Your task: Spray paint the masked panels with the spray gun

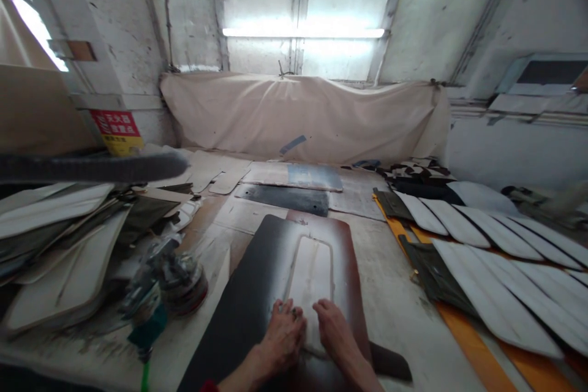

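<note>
A white panel [312, 269] with rounded corners and a raised rim lies on a dark board [239, 312] whose right side is reddish brown. My left hand [285, 327] rests on the near left part of the panel, fingers stretched forward and slightly bent, with a ring on one. At the panel's right edge, my right hand [331, 326] has its fingers curled together, their tips down at the panel; whether they pinch anything is hidden. A dark strip [390, 362] sticks out from under the board at the right.
To the left stands a spray gun [154, 294] with a metal cup [186, 285] and a green hose. Stacked white-and-olive panels [68, 282] lie beyond it. Rows of similar panels [496, 294] rest on orange strips [473, 343] at right. A beige cloth [303, 110] hangs behind.
</note>
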Demonstrator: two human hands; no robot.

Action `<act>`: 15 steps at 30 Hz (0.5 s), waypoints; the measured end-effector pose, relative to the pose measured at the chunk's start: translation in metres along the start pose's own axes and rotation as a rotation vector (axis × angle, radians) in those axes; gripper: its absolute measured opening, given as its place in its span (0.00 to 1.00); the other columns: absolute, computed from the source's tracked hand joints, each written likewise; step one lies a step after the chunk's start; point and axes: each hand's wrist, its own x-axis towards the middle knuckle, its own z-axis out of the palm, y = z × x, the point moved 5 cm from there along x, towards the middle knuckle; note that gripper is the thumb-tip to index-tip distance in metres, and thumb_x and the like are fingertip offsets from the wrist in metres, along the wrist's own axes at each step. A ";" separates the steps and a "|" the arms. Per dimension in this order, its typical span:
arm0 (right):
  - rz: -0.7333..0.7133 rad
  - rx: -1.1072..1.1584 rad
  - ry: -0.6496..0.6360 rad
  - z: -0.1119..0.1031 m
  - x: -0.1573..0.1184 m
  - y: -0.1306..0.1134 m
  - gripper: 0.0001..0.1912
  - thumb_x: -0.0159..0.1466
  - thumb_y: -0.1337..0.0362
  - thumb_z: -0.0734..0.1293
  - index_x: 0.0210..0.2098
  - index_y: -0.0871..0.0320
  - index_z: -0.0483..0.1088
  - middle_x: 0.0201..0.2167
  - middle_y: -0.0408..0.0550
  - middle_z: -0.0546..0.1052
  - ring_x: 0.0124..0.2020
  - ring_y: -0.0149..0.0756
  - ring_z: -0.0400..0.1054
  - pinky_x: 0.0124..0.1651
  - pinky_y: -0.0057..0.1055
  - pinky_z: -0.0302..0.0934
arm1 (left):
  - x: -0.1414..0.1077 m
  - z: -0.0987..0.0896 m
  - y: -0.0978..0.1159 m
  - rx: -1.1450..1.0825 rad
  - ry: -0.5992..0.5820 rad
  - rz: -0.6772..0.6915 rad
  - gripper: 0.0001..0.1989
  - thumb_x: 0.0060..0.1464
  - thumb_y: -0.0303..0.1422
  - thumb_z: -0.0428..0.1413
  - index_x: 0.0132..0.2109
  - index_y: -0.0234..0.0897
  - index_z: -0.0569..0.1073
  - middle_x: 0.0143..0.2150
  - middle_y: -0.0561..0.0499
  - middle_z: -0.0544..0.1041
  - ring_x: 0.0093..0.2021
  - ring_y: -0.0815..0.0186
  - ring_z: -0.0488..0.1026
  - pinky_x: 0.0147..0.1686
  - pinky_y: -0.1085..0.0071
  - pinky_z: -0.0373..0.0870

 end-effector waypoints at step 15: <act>-0.246 0.625 0.279 -0.019 0.048 -0.189 0.15 0.56 0.55 0.65 0.39 0.56 0.74 0.39 0.48 0.79 0.38 0.37 0.74 0.41 0.26 0.70 | -0.270 -0.170 -0.105 -0.370 1.635 -0.539 0.14 0.54 0.33 0.52 0.49 0.45 0.65 0.47 0.49 0.67 0.50 0.63 0.64 0.51 0.64 0.63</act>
